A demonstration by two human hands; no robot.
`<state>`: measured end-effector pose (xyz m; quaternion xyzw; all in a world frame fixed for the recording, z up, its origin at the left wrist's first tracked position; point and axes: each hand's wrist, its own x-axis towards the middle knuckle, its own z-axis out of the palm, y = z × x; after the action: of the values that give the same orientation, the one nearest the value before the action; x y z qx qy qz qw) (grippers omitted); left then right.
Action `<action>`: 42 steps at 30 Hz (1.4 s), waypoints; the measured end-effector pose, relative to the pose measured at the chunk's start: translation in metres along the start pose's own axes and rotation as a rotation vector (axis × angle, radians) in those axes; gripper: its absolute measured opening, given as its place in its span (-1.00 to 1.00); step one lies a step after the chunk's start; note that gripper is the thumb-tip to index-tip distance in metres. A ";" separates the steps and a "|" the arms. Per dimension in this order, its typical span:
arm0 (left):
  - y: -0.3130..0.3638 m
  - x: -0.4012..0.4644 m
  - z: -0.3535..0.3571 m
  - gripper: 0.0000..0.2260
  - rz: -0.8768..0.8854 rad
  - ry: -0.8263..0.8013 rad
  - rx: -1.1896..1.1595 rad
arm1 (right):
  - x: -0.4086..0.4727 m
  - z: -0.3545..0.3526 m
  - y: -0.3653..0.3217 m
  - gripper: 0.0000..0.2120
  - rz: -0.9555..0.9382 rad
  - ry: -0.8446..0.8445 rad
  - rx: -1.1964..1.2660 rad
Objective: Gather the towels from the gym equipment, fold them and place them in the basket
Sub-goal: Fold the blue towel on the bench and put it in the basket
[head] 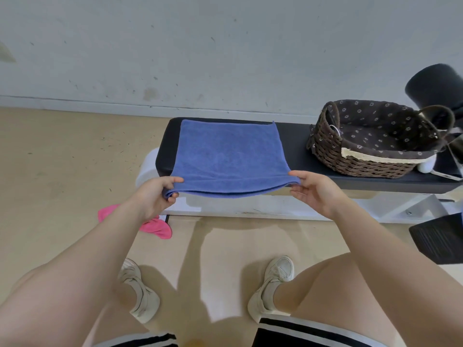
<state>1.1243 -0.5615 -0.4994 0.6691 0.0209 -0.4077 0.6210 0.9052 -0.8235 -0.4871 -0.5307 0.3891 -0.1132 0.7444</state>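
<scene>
Folding step: left hand (156, 194) and right hand (314, 190) fingers pinch the blue towel's (229, 156) near corners on the bench (298, 144); next, fold again, then basket (370, 139) beyond right fingers.

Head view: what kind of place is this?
Likely a gym or workout room. A black padded bench on a white frame stands against a bare grey wall, with a black foam roller pad at its right end. Both hands hold a folded blue towel on it.

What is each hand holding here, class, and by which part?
Both hold the blue towel by its near corners: the left hand pinches the near-left corner, the right hand the near-right.
</scene>
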 end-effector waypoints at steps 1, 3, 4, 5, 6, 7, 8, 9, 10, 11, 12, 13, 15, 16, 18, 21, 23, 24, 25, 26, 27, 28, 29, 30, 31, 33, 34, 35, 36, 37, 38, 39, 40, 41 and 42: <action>0.001 -0.002 -0.002 -0.66 0.009 -0.013 0.093 | -0.002 0.000 0.000 -0.64 -0.041 -0.011 -0.086; 0.003 -0.007 -0.008 -0.57 0.037 -0.042 0.308 | -0.006 0.002 0.000 -0.61 -0.131 0.018 -0.282; 0.004 -0.010 -0.011 -0.50 0.049 -0.056 0.403 | -0.009 0.004 0.001 -0.64 -0.168 0.051 -0.348; 0.006 -0.012 -0.012 -0.43 0.062 -0.071 0.492 | -0.011 0.006 0.001 -0.70 -0.200 0.086 -0.390; 0.008 -0.014 -0.012 -0.39 0.083 -0.085 0.582 | -0.014 0.009 0.000 -0.77 -0.228 0.117 -0.420; 0.009 -0.017 -0.011 -0.40 0.109 -0.081 0.664 | -0.017 0.011 0.000 -0.85 -0.257 0.144 -0.443; 0.011 -0.020 -0.009 -0.42 0.139 -0.060 0.735 | -0.019 0.013 -0.001 -0.94 -0.285 0.162 -0.465; 0.012 -0.022 -0.008 -0.43 0.177 -0.033 0.796 | -0.021 0.014 -0.001 -0.94 -0.309 0.174 -0.489; 0.012 -0.025 -0.008 -0.45 0.216 -0.015 0.851 | -0.024 0.014 -0.002 -0.91 -0.323 0.175 -0.515; 0.012 -0.026 -0.009 -0.47 0.252 0.000 0.922 | -0.026 0.014 -0.002 -0.90 -0.328 0.175 -0.532; 0.012 -0.027 -0.010 -0.51 0.295 0.015 0.994 | -0.027 0.014 -0.003 -0.89 -0.336 0.177 -0.537; 0.012 -0.027 -0.010 -0.57 0.332 0.025 1.031 | -0.028 0.014 -0.004 -0.87 -0.351 0.185 -0.531; 0.014 -0.025 -0.009 -0.76 0.406 0.056 1.005 | -0.027 0.012 -0.006 -0.87 -0.378 0.194 -0.444; 0.017 -0.026 -0.006 -0.84 0.438 0.071 0.985 | -0.027 0.011 -0.009 -0.89 -0.381 0.192 -0.383; 0.023 -0.021 -0.004 -0.77 0.481 0.077 0.947 | -0.022 0.011 -0.014 -0.89 -0.373 0.181 -0.299; 0.036 -0.008 0.000 -0.87 0.468 0.047 0.812 | -0.004 0.013 -0.024 -0.85 -0.350 0.194 -0.275; 0.047 0.004 0.005 -0.87 0.417 0.016 0.662 | 0.015 0.016 -0.031 -0.83 -0.329 0.233 -0.250; 0.051 0.012 0.006 -0.85 0.376 0.012 0.590 | 0.025 0.017 -0.035 -0.85 -0.318 0.252 -0.234; 0.056 0.021 0.007 -0.89 0.336 0.017 0.534 | 0.035 0.018 -0.039 -0.87 -0.311 0.261 -0.215; 0.060 0.030 0.008 -0.91 0.305 0.034 0.491 | 0.044 0.019 -0.043 -0.87 -0.310 0.253 -0.204; 0.064 0.040 0.008 -0.90 0.280 0.053 0.458 | 0.055 0.021 -0.046 -0.85 -0.310 0.245 -0.190; 0.068 0.050 0.010 -0.87 0.264 0.074 0.423 | 0.065 0.022 -0.050 -0.83 -0.311 0.239 -0.179; 0.072 0.059 0.013 -0.86 0.254 0.092 0.388 | 0.075 0.024 -0.053 -0.81 -0.306 0.241 -0.168; 0.076 0.068 0.016 -0.84 0.244 0.108 0.357 | 0.085 0.026 -0.056 -0.79 -0.292 0.247 -0.173; 0.080 0.077 0.020 -0.83 0.233 0.119 0.327 | 0.096 0.029 -0.058 -0.77 -0.275 0.257 -0.176; 0.085 0.093 0.028 -0.82 0.204 0.116 0.296 | 0.117 0.034 -0.060 -0.76 -0.230 0.272 -0.209; 0.087 0.102 0.031 -0.83 0.193 0.111 0.303 | 0.128 0.036 -0.061 -0.78 -0.207 0.277 -0.250; 0.088 0.109 0.035 -0.84 0.187 0.110 0.313 | 0.138 0.038 -0.061 -0.80 -0.182 0.283 -0.298; 0.089 0.117 0.038 -0.84 0.184 0.115 0.332 | 0.147 0.039 -0.060 -0.80 -0.155 0.289 -0.348; 0.090 0.122 0.040 -0.82 0.185 0.132 0.355 | 0.156 0.039 -0.059 -0.79 -0.125 0.297 -0.398; 0.090 0.128 0.042 -0.80 0.187 0.158 0.372 | 0.162 0.039 -0.058 -0.80 -0.103 0.308 -0.444; 0.090 0.134 0.043 -0.79 0.188 0.188 0.384 | 0.167 0.039 -0.057 -0.81 -0.093 0.318 -0.488; 0.089 0.140 0.044 -0.78 0.183 0.219 0.405 | 0.171 0.038 -0.057 -0.82 -0.094 0.326 -0.532; 0.087 0.143 0.045 -0.79 0.179 0.251 0.441 | 0.175 0.037 -0.057 -0.80 -0.100 0.336 -0.581; 0.086 0.147 0.045 -0.78 0.182 0.284 0.489 | 0.178 0.037 -0.056 -0.76 -0.111 0.350 -0.635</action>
<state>1.2443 -0.6895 -0.5088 0.8483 -0.0513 -0.2456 0.4662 1.0641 -0.9243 -0.5144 -0.7282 0.4971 -0.1161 0.4573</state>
